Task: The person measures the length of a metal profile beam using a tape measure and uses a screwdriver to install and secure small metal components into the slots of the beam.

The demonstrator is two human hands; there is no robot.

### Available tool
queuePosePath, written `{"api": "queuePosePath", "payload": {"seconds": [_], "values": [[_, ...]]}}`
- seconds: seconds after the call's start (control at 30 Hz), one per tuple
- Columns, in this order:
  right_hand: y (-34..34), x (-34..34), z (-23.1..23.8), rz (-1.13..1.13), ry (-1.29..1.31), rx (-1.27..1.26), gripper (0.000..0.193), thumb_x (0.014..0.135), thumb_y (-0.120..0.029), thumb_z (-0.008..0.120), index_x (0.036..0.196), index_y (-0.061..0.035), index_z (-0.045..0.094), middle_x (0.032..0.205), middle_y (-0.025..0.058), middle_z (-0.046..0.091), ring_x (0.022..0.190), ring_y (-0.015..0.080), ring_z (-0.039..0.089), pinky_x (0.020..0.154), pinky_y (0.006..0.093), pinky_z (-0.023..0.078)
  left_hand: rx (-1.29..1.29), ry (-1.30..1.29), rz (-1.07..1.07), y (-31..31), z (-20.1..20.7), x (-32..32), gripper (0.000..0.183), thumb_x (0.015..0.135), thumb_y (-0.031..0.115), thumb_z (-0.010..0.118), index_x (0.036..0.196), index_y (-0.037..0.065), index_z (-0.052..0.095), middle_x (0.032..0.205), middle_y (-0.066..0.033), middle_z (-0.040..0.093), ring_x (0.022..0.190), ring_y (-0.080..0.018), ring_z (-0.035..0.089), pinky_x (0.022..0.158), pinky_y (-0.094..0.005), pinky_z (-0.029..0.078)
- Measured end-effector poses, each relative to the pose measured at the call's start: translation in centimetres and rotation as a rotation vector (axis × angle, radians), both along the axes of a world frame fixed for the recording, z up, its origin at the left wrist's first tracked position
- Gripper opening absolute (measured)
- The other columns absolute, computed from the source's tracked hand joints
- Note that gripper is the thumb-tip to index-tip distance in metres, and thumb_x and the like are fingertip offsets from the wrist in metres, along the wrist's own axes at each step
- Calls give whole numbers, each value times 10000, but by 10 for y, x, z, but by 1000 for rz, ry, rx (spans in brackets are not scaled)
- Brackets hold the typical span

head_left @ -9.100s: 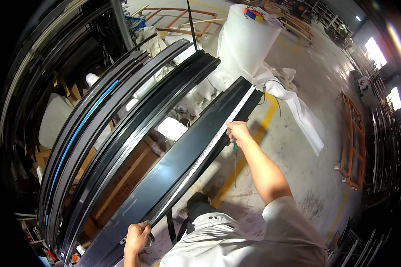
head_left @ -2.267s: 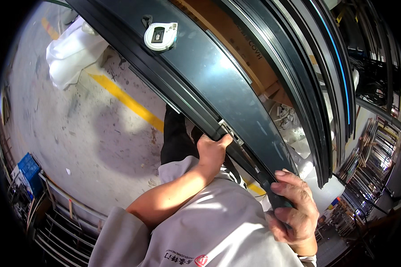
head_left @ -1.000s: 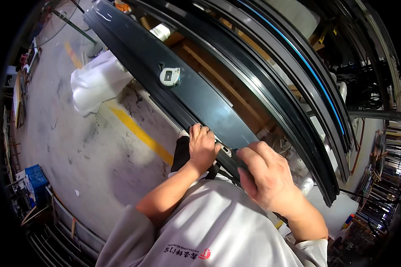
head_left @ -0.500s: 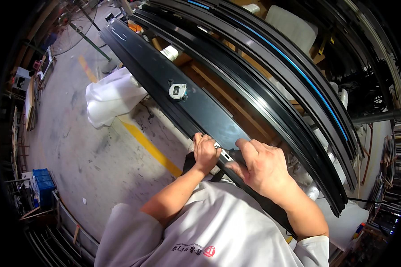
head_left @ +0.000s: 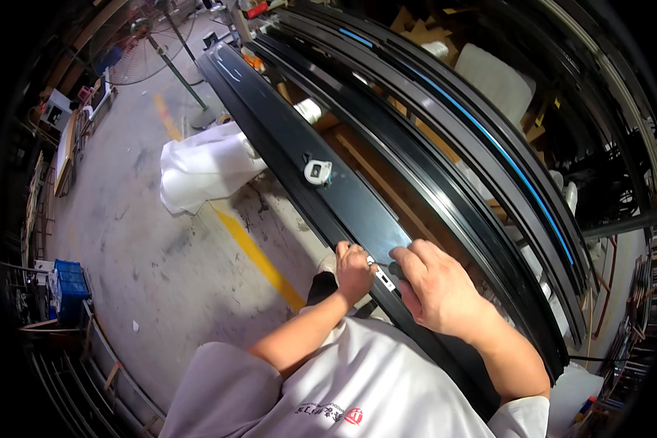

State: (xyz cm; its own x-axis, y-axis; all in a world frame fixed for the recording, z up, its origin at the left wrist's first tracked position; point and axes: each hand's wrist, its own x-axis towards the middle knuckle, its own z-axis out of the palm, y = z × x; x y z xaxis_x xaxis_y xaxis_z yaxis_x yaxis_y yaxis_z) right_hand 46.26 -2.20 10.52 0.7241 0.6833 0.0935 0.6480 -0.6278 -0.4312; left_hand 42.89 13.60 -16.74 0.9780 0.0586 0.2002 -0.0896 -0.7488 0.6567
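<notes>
A long dark metal profile (head_left: 281,131) lies slantwise in front of me, its near end by my body. On its near-left edge sits a small silver slotted plate (head_left: 385,279). My left hand (head_left: 355,271) is closed over that edge, its fingers bent against the profile beside the plate's upper end; what they pinch is hidden. My right hand (head_left: 438,285) grips the dark handle of a screwdriver (head_left: 395,269) between thumb and fingers. Its thin shaft points left to the plate's upper end, next to my left fingers. A white tape measure (head_left: 317,173) rests farther up the profile.
More dark profiles (head_left: 445,193) lie parallel on the right, one with a blue strip (head_left: 489,130). A white-wrapped support (head_left: 208,168) stands under the profile. Across the concrete floor runs a yellow line (head_left: 255,255). A blue crate (head_left: 71,290) is at left, a stand fan (head_left: 175,69) at far left.
The view has shifted, so the whole scene sits lower and further right. My right hand has drawn closer to the plate's upper end, and the screwdriver's shaft now shows. My left hand stays beside the plate.
</notes>
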Motion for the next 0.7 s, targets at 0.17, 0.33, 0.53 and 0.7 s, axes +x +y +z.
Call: {"api": "queuePosePath", "payload": {"seconds": [0.17,0.33,0.53,0.7], "values": [[7,2,7,-55,115,-109,446,851,-224,770,1191,-9,577,983,151,622,912,343,663,784,420,553,46,53,37,-2,0,-1,212,630,115,836,745,-14,713,918,-178,656,1064,-395,549,1008,-461,426],[4,3,2,63,50,-21,421,813,-99,729,1201,-7,593,1026,146,629,984,343,645,812,425,549,79,43,76,-13,0,1,195,628,128,804,728,-14,715,895,-158,662,1036,-368,554,1013,-454,421],[8,8,2,64,-31,73,435,826,-200,783,1193,-34,618,895,112,653,838,320,676,724,400,563,77,46,105,-15,-6,-1,174,637,123,797,721,-5,714,887,-164,661,1056,-384,542,1019,-471,404],[13,4,15,-23,134,-314,456,845,-165,745,1243,-6,588,1026,163,633,1003,325,644,833,420,549,35,75,108,-12,-1,-1,177,658,127,799,733,-10,713,910,-162,663,1064,-383,545,1025,-459,411]]}}
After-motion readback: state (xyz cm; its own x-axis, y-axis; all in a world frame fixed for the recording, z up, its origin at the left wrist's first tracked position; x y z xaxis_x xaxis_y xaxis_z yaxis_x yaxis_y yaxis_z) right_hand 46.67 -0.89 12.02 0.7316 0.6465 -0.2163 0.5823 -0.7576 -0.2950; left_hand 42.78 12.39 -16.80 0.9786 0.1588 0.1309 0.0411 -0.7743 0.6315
